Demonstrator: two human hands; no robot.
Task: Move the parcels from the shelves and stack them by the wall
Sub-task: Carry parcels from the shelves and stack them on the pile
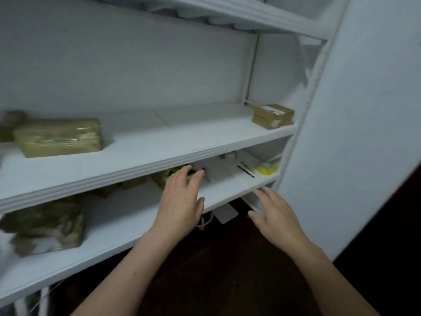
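Note:
White shelves (145,156) hold brown parcels. A taped flat parcel (59,137) lies on the middle shelf at the left, and a small cardboard box (273,116) sits at its right end. On the lower shelf a crumpled parcel (45,226) lies at the left, and a parcel with yellow-green markings (165,176) lies half hidden under the middle shelf's edge. My left hand (180,201) stretches with straight fingers over the lower shelf, its fingertips at that half-hidden parcel. My right hand (275,215) hovers open just off the lower shelf's right front edge, holding nothing.
A yellow tape roll (266,168), white sheets (225,169) and a dark pen (246,171) lie at the lower shelf's right end. A pale wall (364,133) stands right of the shelves. The floor (216,270) below is dark, with a white sheet (225,214) under the shelf.

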